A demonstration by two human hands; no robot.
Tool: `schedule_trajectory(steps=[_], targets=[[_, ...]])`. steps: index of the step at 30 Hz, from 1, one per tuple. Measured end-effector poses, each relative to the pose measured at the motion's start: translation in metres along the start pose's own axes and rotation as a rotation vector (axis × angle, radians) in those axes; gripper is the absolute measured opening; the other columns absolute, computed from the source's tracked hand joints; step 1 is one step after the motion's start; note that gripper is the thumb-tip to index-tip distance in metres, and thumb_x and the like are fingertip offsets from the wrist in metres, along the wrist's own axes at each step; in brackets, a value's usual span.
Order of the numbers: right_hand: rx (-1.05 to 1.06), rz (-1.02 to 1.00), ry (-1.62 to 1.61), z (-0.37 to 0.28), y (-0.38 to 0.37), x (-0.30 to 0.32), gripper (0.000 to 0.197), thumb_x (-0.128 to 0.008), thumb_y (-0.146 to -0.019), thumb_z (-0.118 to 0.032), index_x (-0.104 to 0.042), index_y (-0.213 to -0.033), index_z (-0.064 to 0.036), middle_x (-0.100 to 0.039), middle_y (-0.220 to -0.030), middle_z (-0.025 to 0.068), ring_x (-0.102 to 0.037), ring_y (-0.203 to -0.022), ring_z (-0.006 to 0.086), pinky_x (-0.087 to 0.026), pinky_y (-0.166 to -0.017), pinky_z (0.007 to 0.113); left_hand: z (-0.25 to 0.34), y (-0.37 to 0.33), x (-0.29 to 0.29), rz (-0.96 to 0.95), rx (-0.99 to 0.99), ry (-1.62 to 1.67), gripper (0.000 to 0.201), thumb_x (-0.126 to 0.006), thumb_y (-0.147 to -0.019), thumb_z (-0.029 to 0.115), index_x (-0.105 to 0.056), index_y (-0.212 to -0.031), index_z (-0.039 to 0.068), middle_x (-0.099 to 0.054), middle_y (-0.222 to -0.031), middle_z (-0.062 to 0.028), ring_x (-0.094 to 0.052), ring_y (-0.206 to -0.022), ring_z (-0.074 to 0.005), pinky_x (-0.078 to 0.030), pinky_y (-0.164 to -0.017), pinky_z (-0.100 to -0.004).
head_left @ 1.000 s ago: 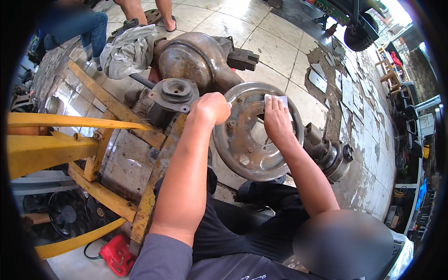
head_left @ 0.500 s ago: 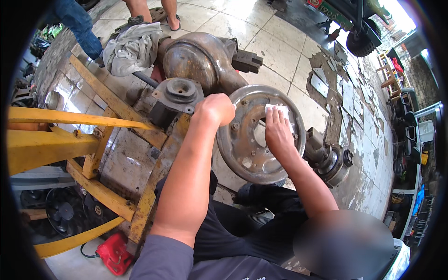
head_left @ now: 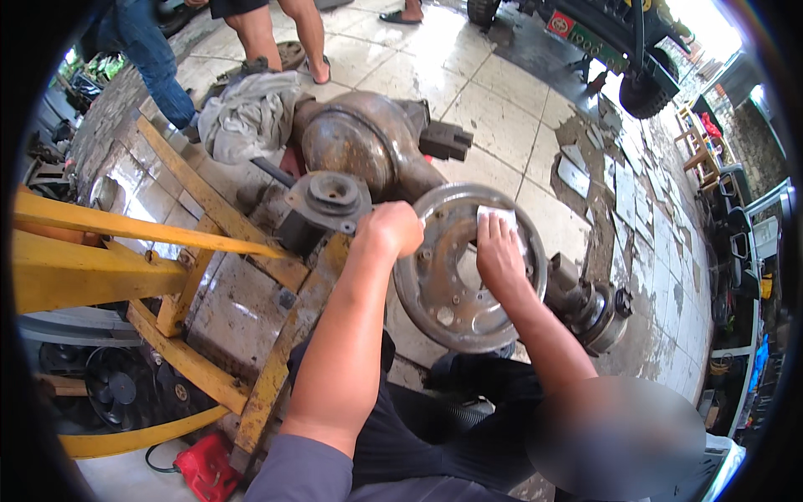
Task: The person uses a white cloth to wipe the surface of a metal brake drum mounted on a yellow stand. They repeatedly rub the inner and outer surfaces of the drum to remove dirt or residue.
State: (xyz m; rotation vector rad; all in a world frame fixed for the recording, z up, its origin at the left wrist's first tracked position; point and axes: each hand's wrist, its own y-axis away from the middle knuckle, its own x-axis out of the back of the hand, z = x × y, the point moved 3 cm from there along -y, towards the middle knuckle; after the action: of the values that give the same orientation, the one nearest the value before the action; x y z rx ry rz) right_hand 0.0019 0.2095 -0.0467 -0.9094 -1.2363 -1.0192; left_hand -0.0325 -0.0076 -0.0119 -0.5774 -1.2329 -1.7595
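Left hand (head_left: 393, 230) curled at left rim of round grey metal disc (head_left: 438, 286); right hand (head_left: 504, 261) flat on disc face, over small white sheet (head_left: 496, 211).
Left fingertips hidden, can't tell if clamped on rim; probably bracing disc against right-hand pressure. Rusty brown axle housing (head_left: 345, 151) behind disc, yellow steel frame (head_left: 274, 381) tight on its left; more room over pale tiled floor (head_left: 493, 92) beyond its far edge.

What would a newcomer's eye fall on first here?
The brake backing plate comes first, near the centre: the left hand is at its rim, the right hand presses a white sheet against it. Next come the brown axle housing beyond it and the yellow metal frame on the left.
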Motion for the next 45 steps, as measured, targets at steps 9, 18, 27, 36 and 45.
schedule_trajectory(steps=[9,18,27,36,45], targets=[[0.001,-0.052,-0.032,-0.003,0.005,0.004,0.054,-0.044,-0.097,-0.009,-0.037,-0.148,0.0075,-0.042,-0.152,0.0275,-0.043,-0.141,0.0403,-0.036,-0.116,0.051,0.005,0.009,0.003,-0.001,0.002,0.049,0.041,-0.05,-0.1,0.032,-0.07,-0.116,0.0,-0.066,-0.123,-0.0225,-0.061,-0.118,-0.0383,-0.049,-0.101,-0.0466],[0.014,-0.018,-0.046,0.005,0.003,-0.003,0.052,-0.045,-0.097,-0.009,-0.04,-0.146,0.0065,-0.041,-0.152,0.0265,-0.043,-0.14,0.0411,-0.038,-0.114,0.051,0.005,0.006,0.004,-0.015,0.029,0.039,0.042,-0.055,-0.1,0.037,-0.07,-0.12,0.005,-0.067,-0.127,-0.0187,-0.062,-0.12,-0.0353,-0.049,-0.101,-0.0449],[0.103,0.005,-0.158,0.015,0.016,0.013,0.055,-0.043,-0.096,-0.006,-0.037,-0.149,0.0047,-0.039,-0.154,0.0258,-0.038,-0.143,0.0432,-0.034,-0.116,0.052,0.008,0.012,0.007,-0.024,0.058,0.056,0.041,-0.056,-0.099,0.038,-0.07,-0.122,0.007,-0.067,-0.129,-0.0158,-0.062,-0.121,-0.034,-0.049,-0.101,-0.0439],[0.118,-0.018,-0.134,0.021,0.012,-0.007,0.056,-0.042,-0.096,-0.006,-0.035,-0.151,0.003,-0.037,-0.157,0.0242,-0.036,-0.145,0.0426,-0.033,-0.117,0.053,0.009,0.009,0.005,-0.014,0.055,0.032,0.04,-0.057,-0.099,0.037,-0.071,-0.12,0.006,-0.068,-0.126,-0.0162,-0.063,-0.12,-0.0344,-0.05,-0.1,-0.0439],[0.142,-0.007,-0.105,0.016,0.013,-0.008,0.055,-0.043,-0.096,-0.006,-0.036,-0.15,0.0049,-0.038,-0.155,0.0261,-0.038,-0.143,0.0434,-0.036,-0.115,0.052,0.014,0.012,0.008,-0.018,0.064,0.027,0.04,-0.056,-0.099,0.037,-0.071,-0.12,0.006,-0.068,-0.127,-0.0161,-0.063,-0.12,-0.0344,-0.05,-0.1,-0.0447]])
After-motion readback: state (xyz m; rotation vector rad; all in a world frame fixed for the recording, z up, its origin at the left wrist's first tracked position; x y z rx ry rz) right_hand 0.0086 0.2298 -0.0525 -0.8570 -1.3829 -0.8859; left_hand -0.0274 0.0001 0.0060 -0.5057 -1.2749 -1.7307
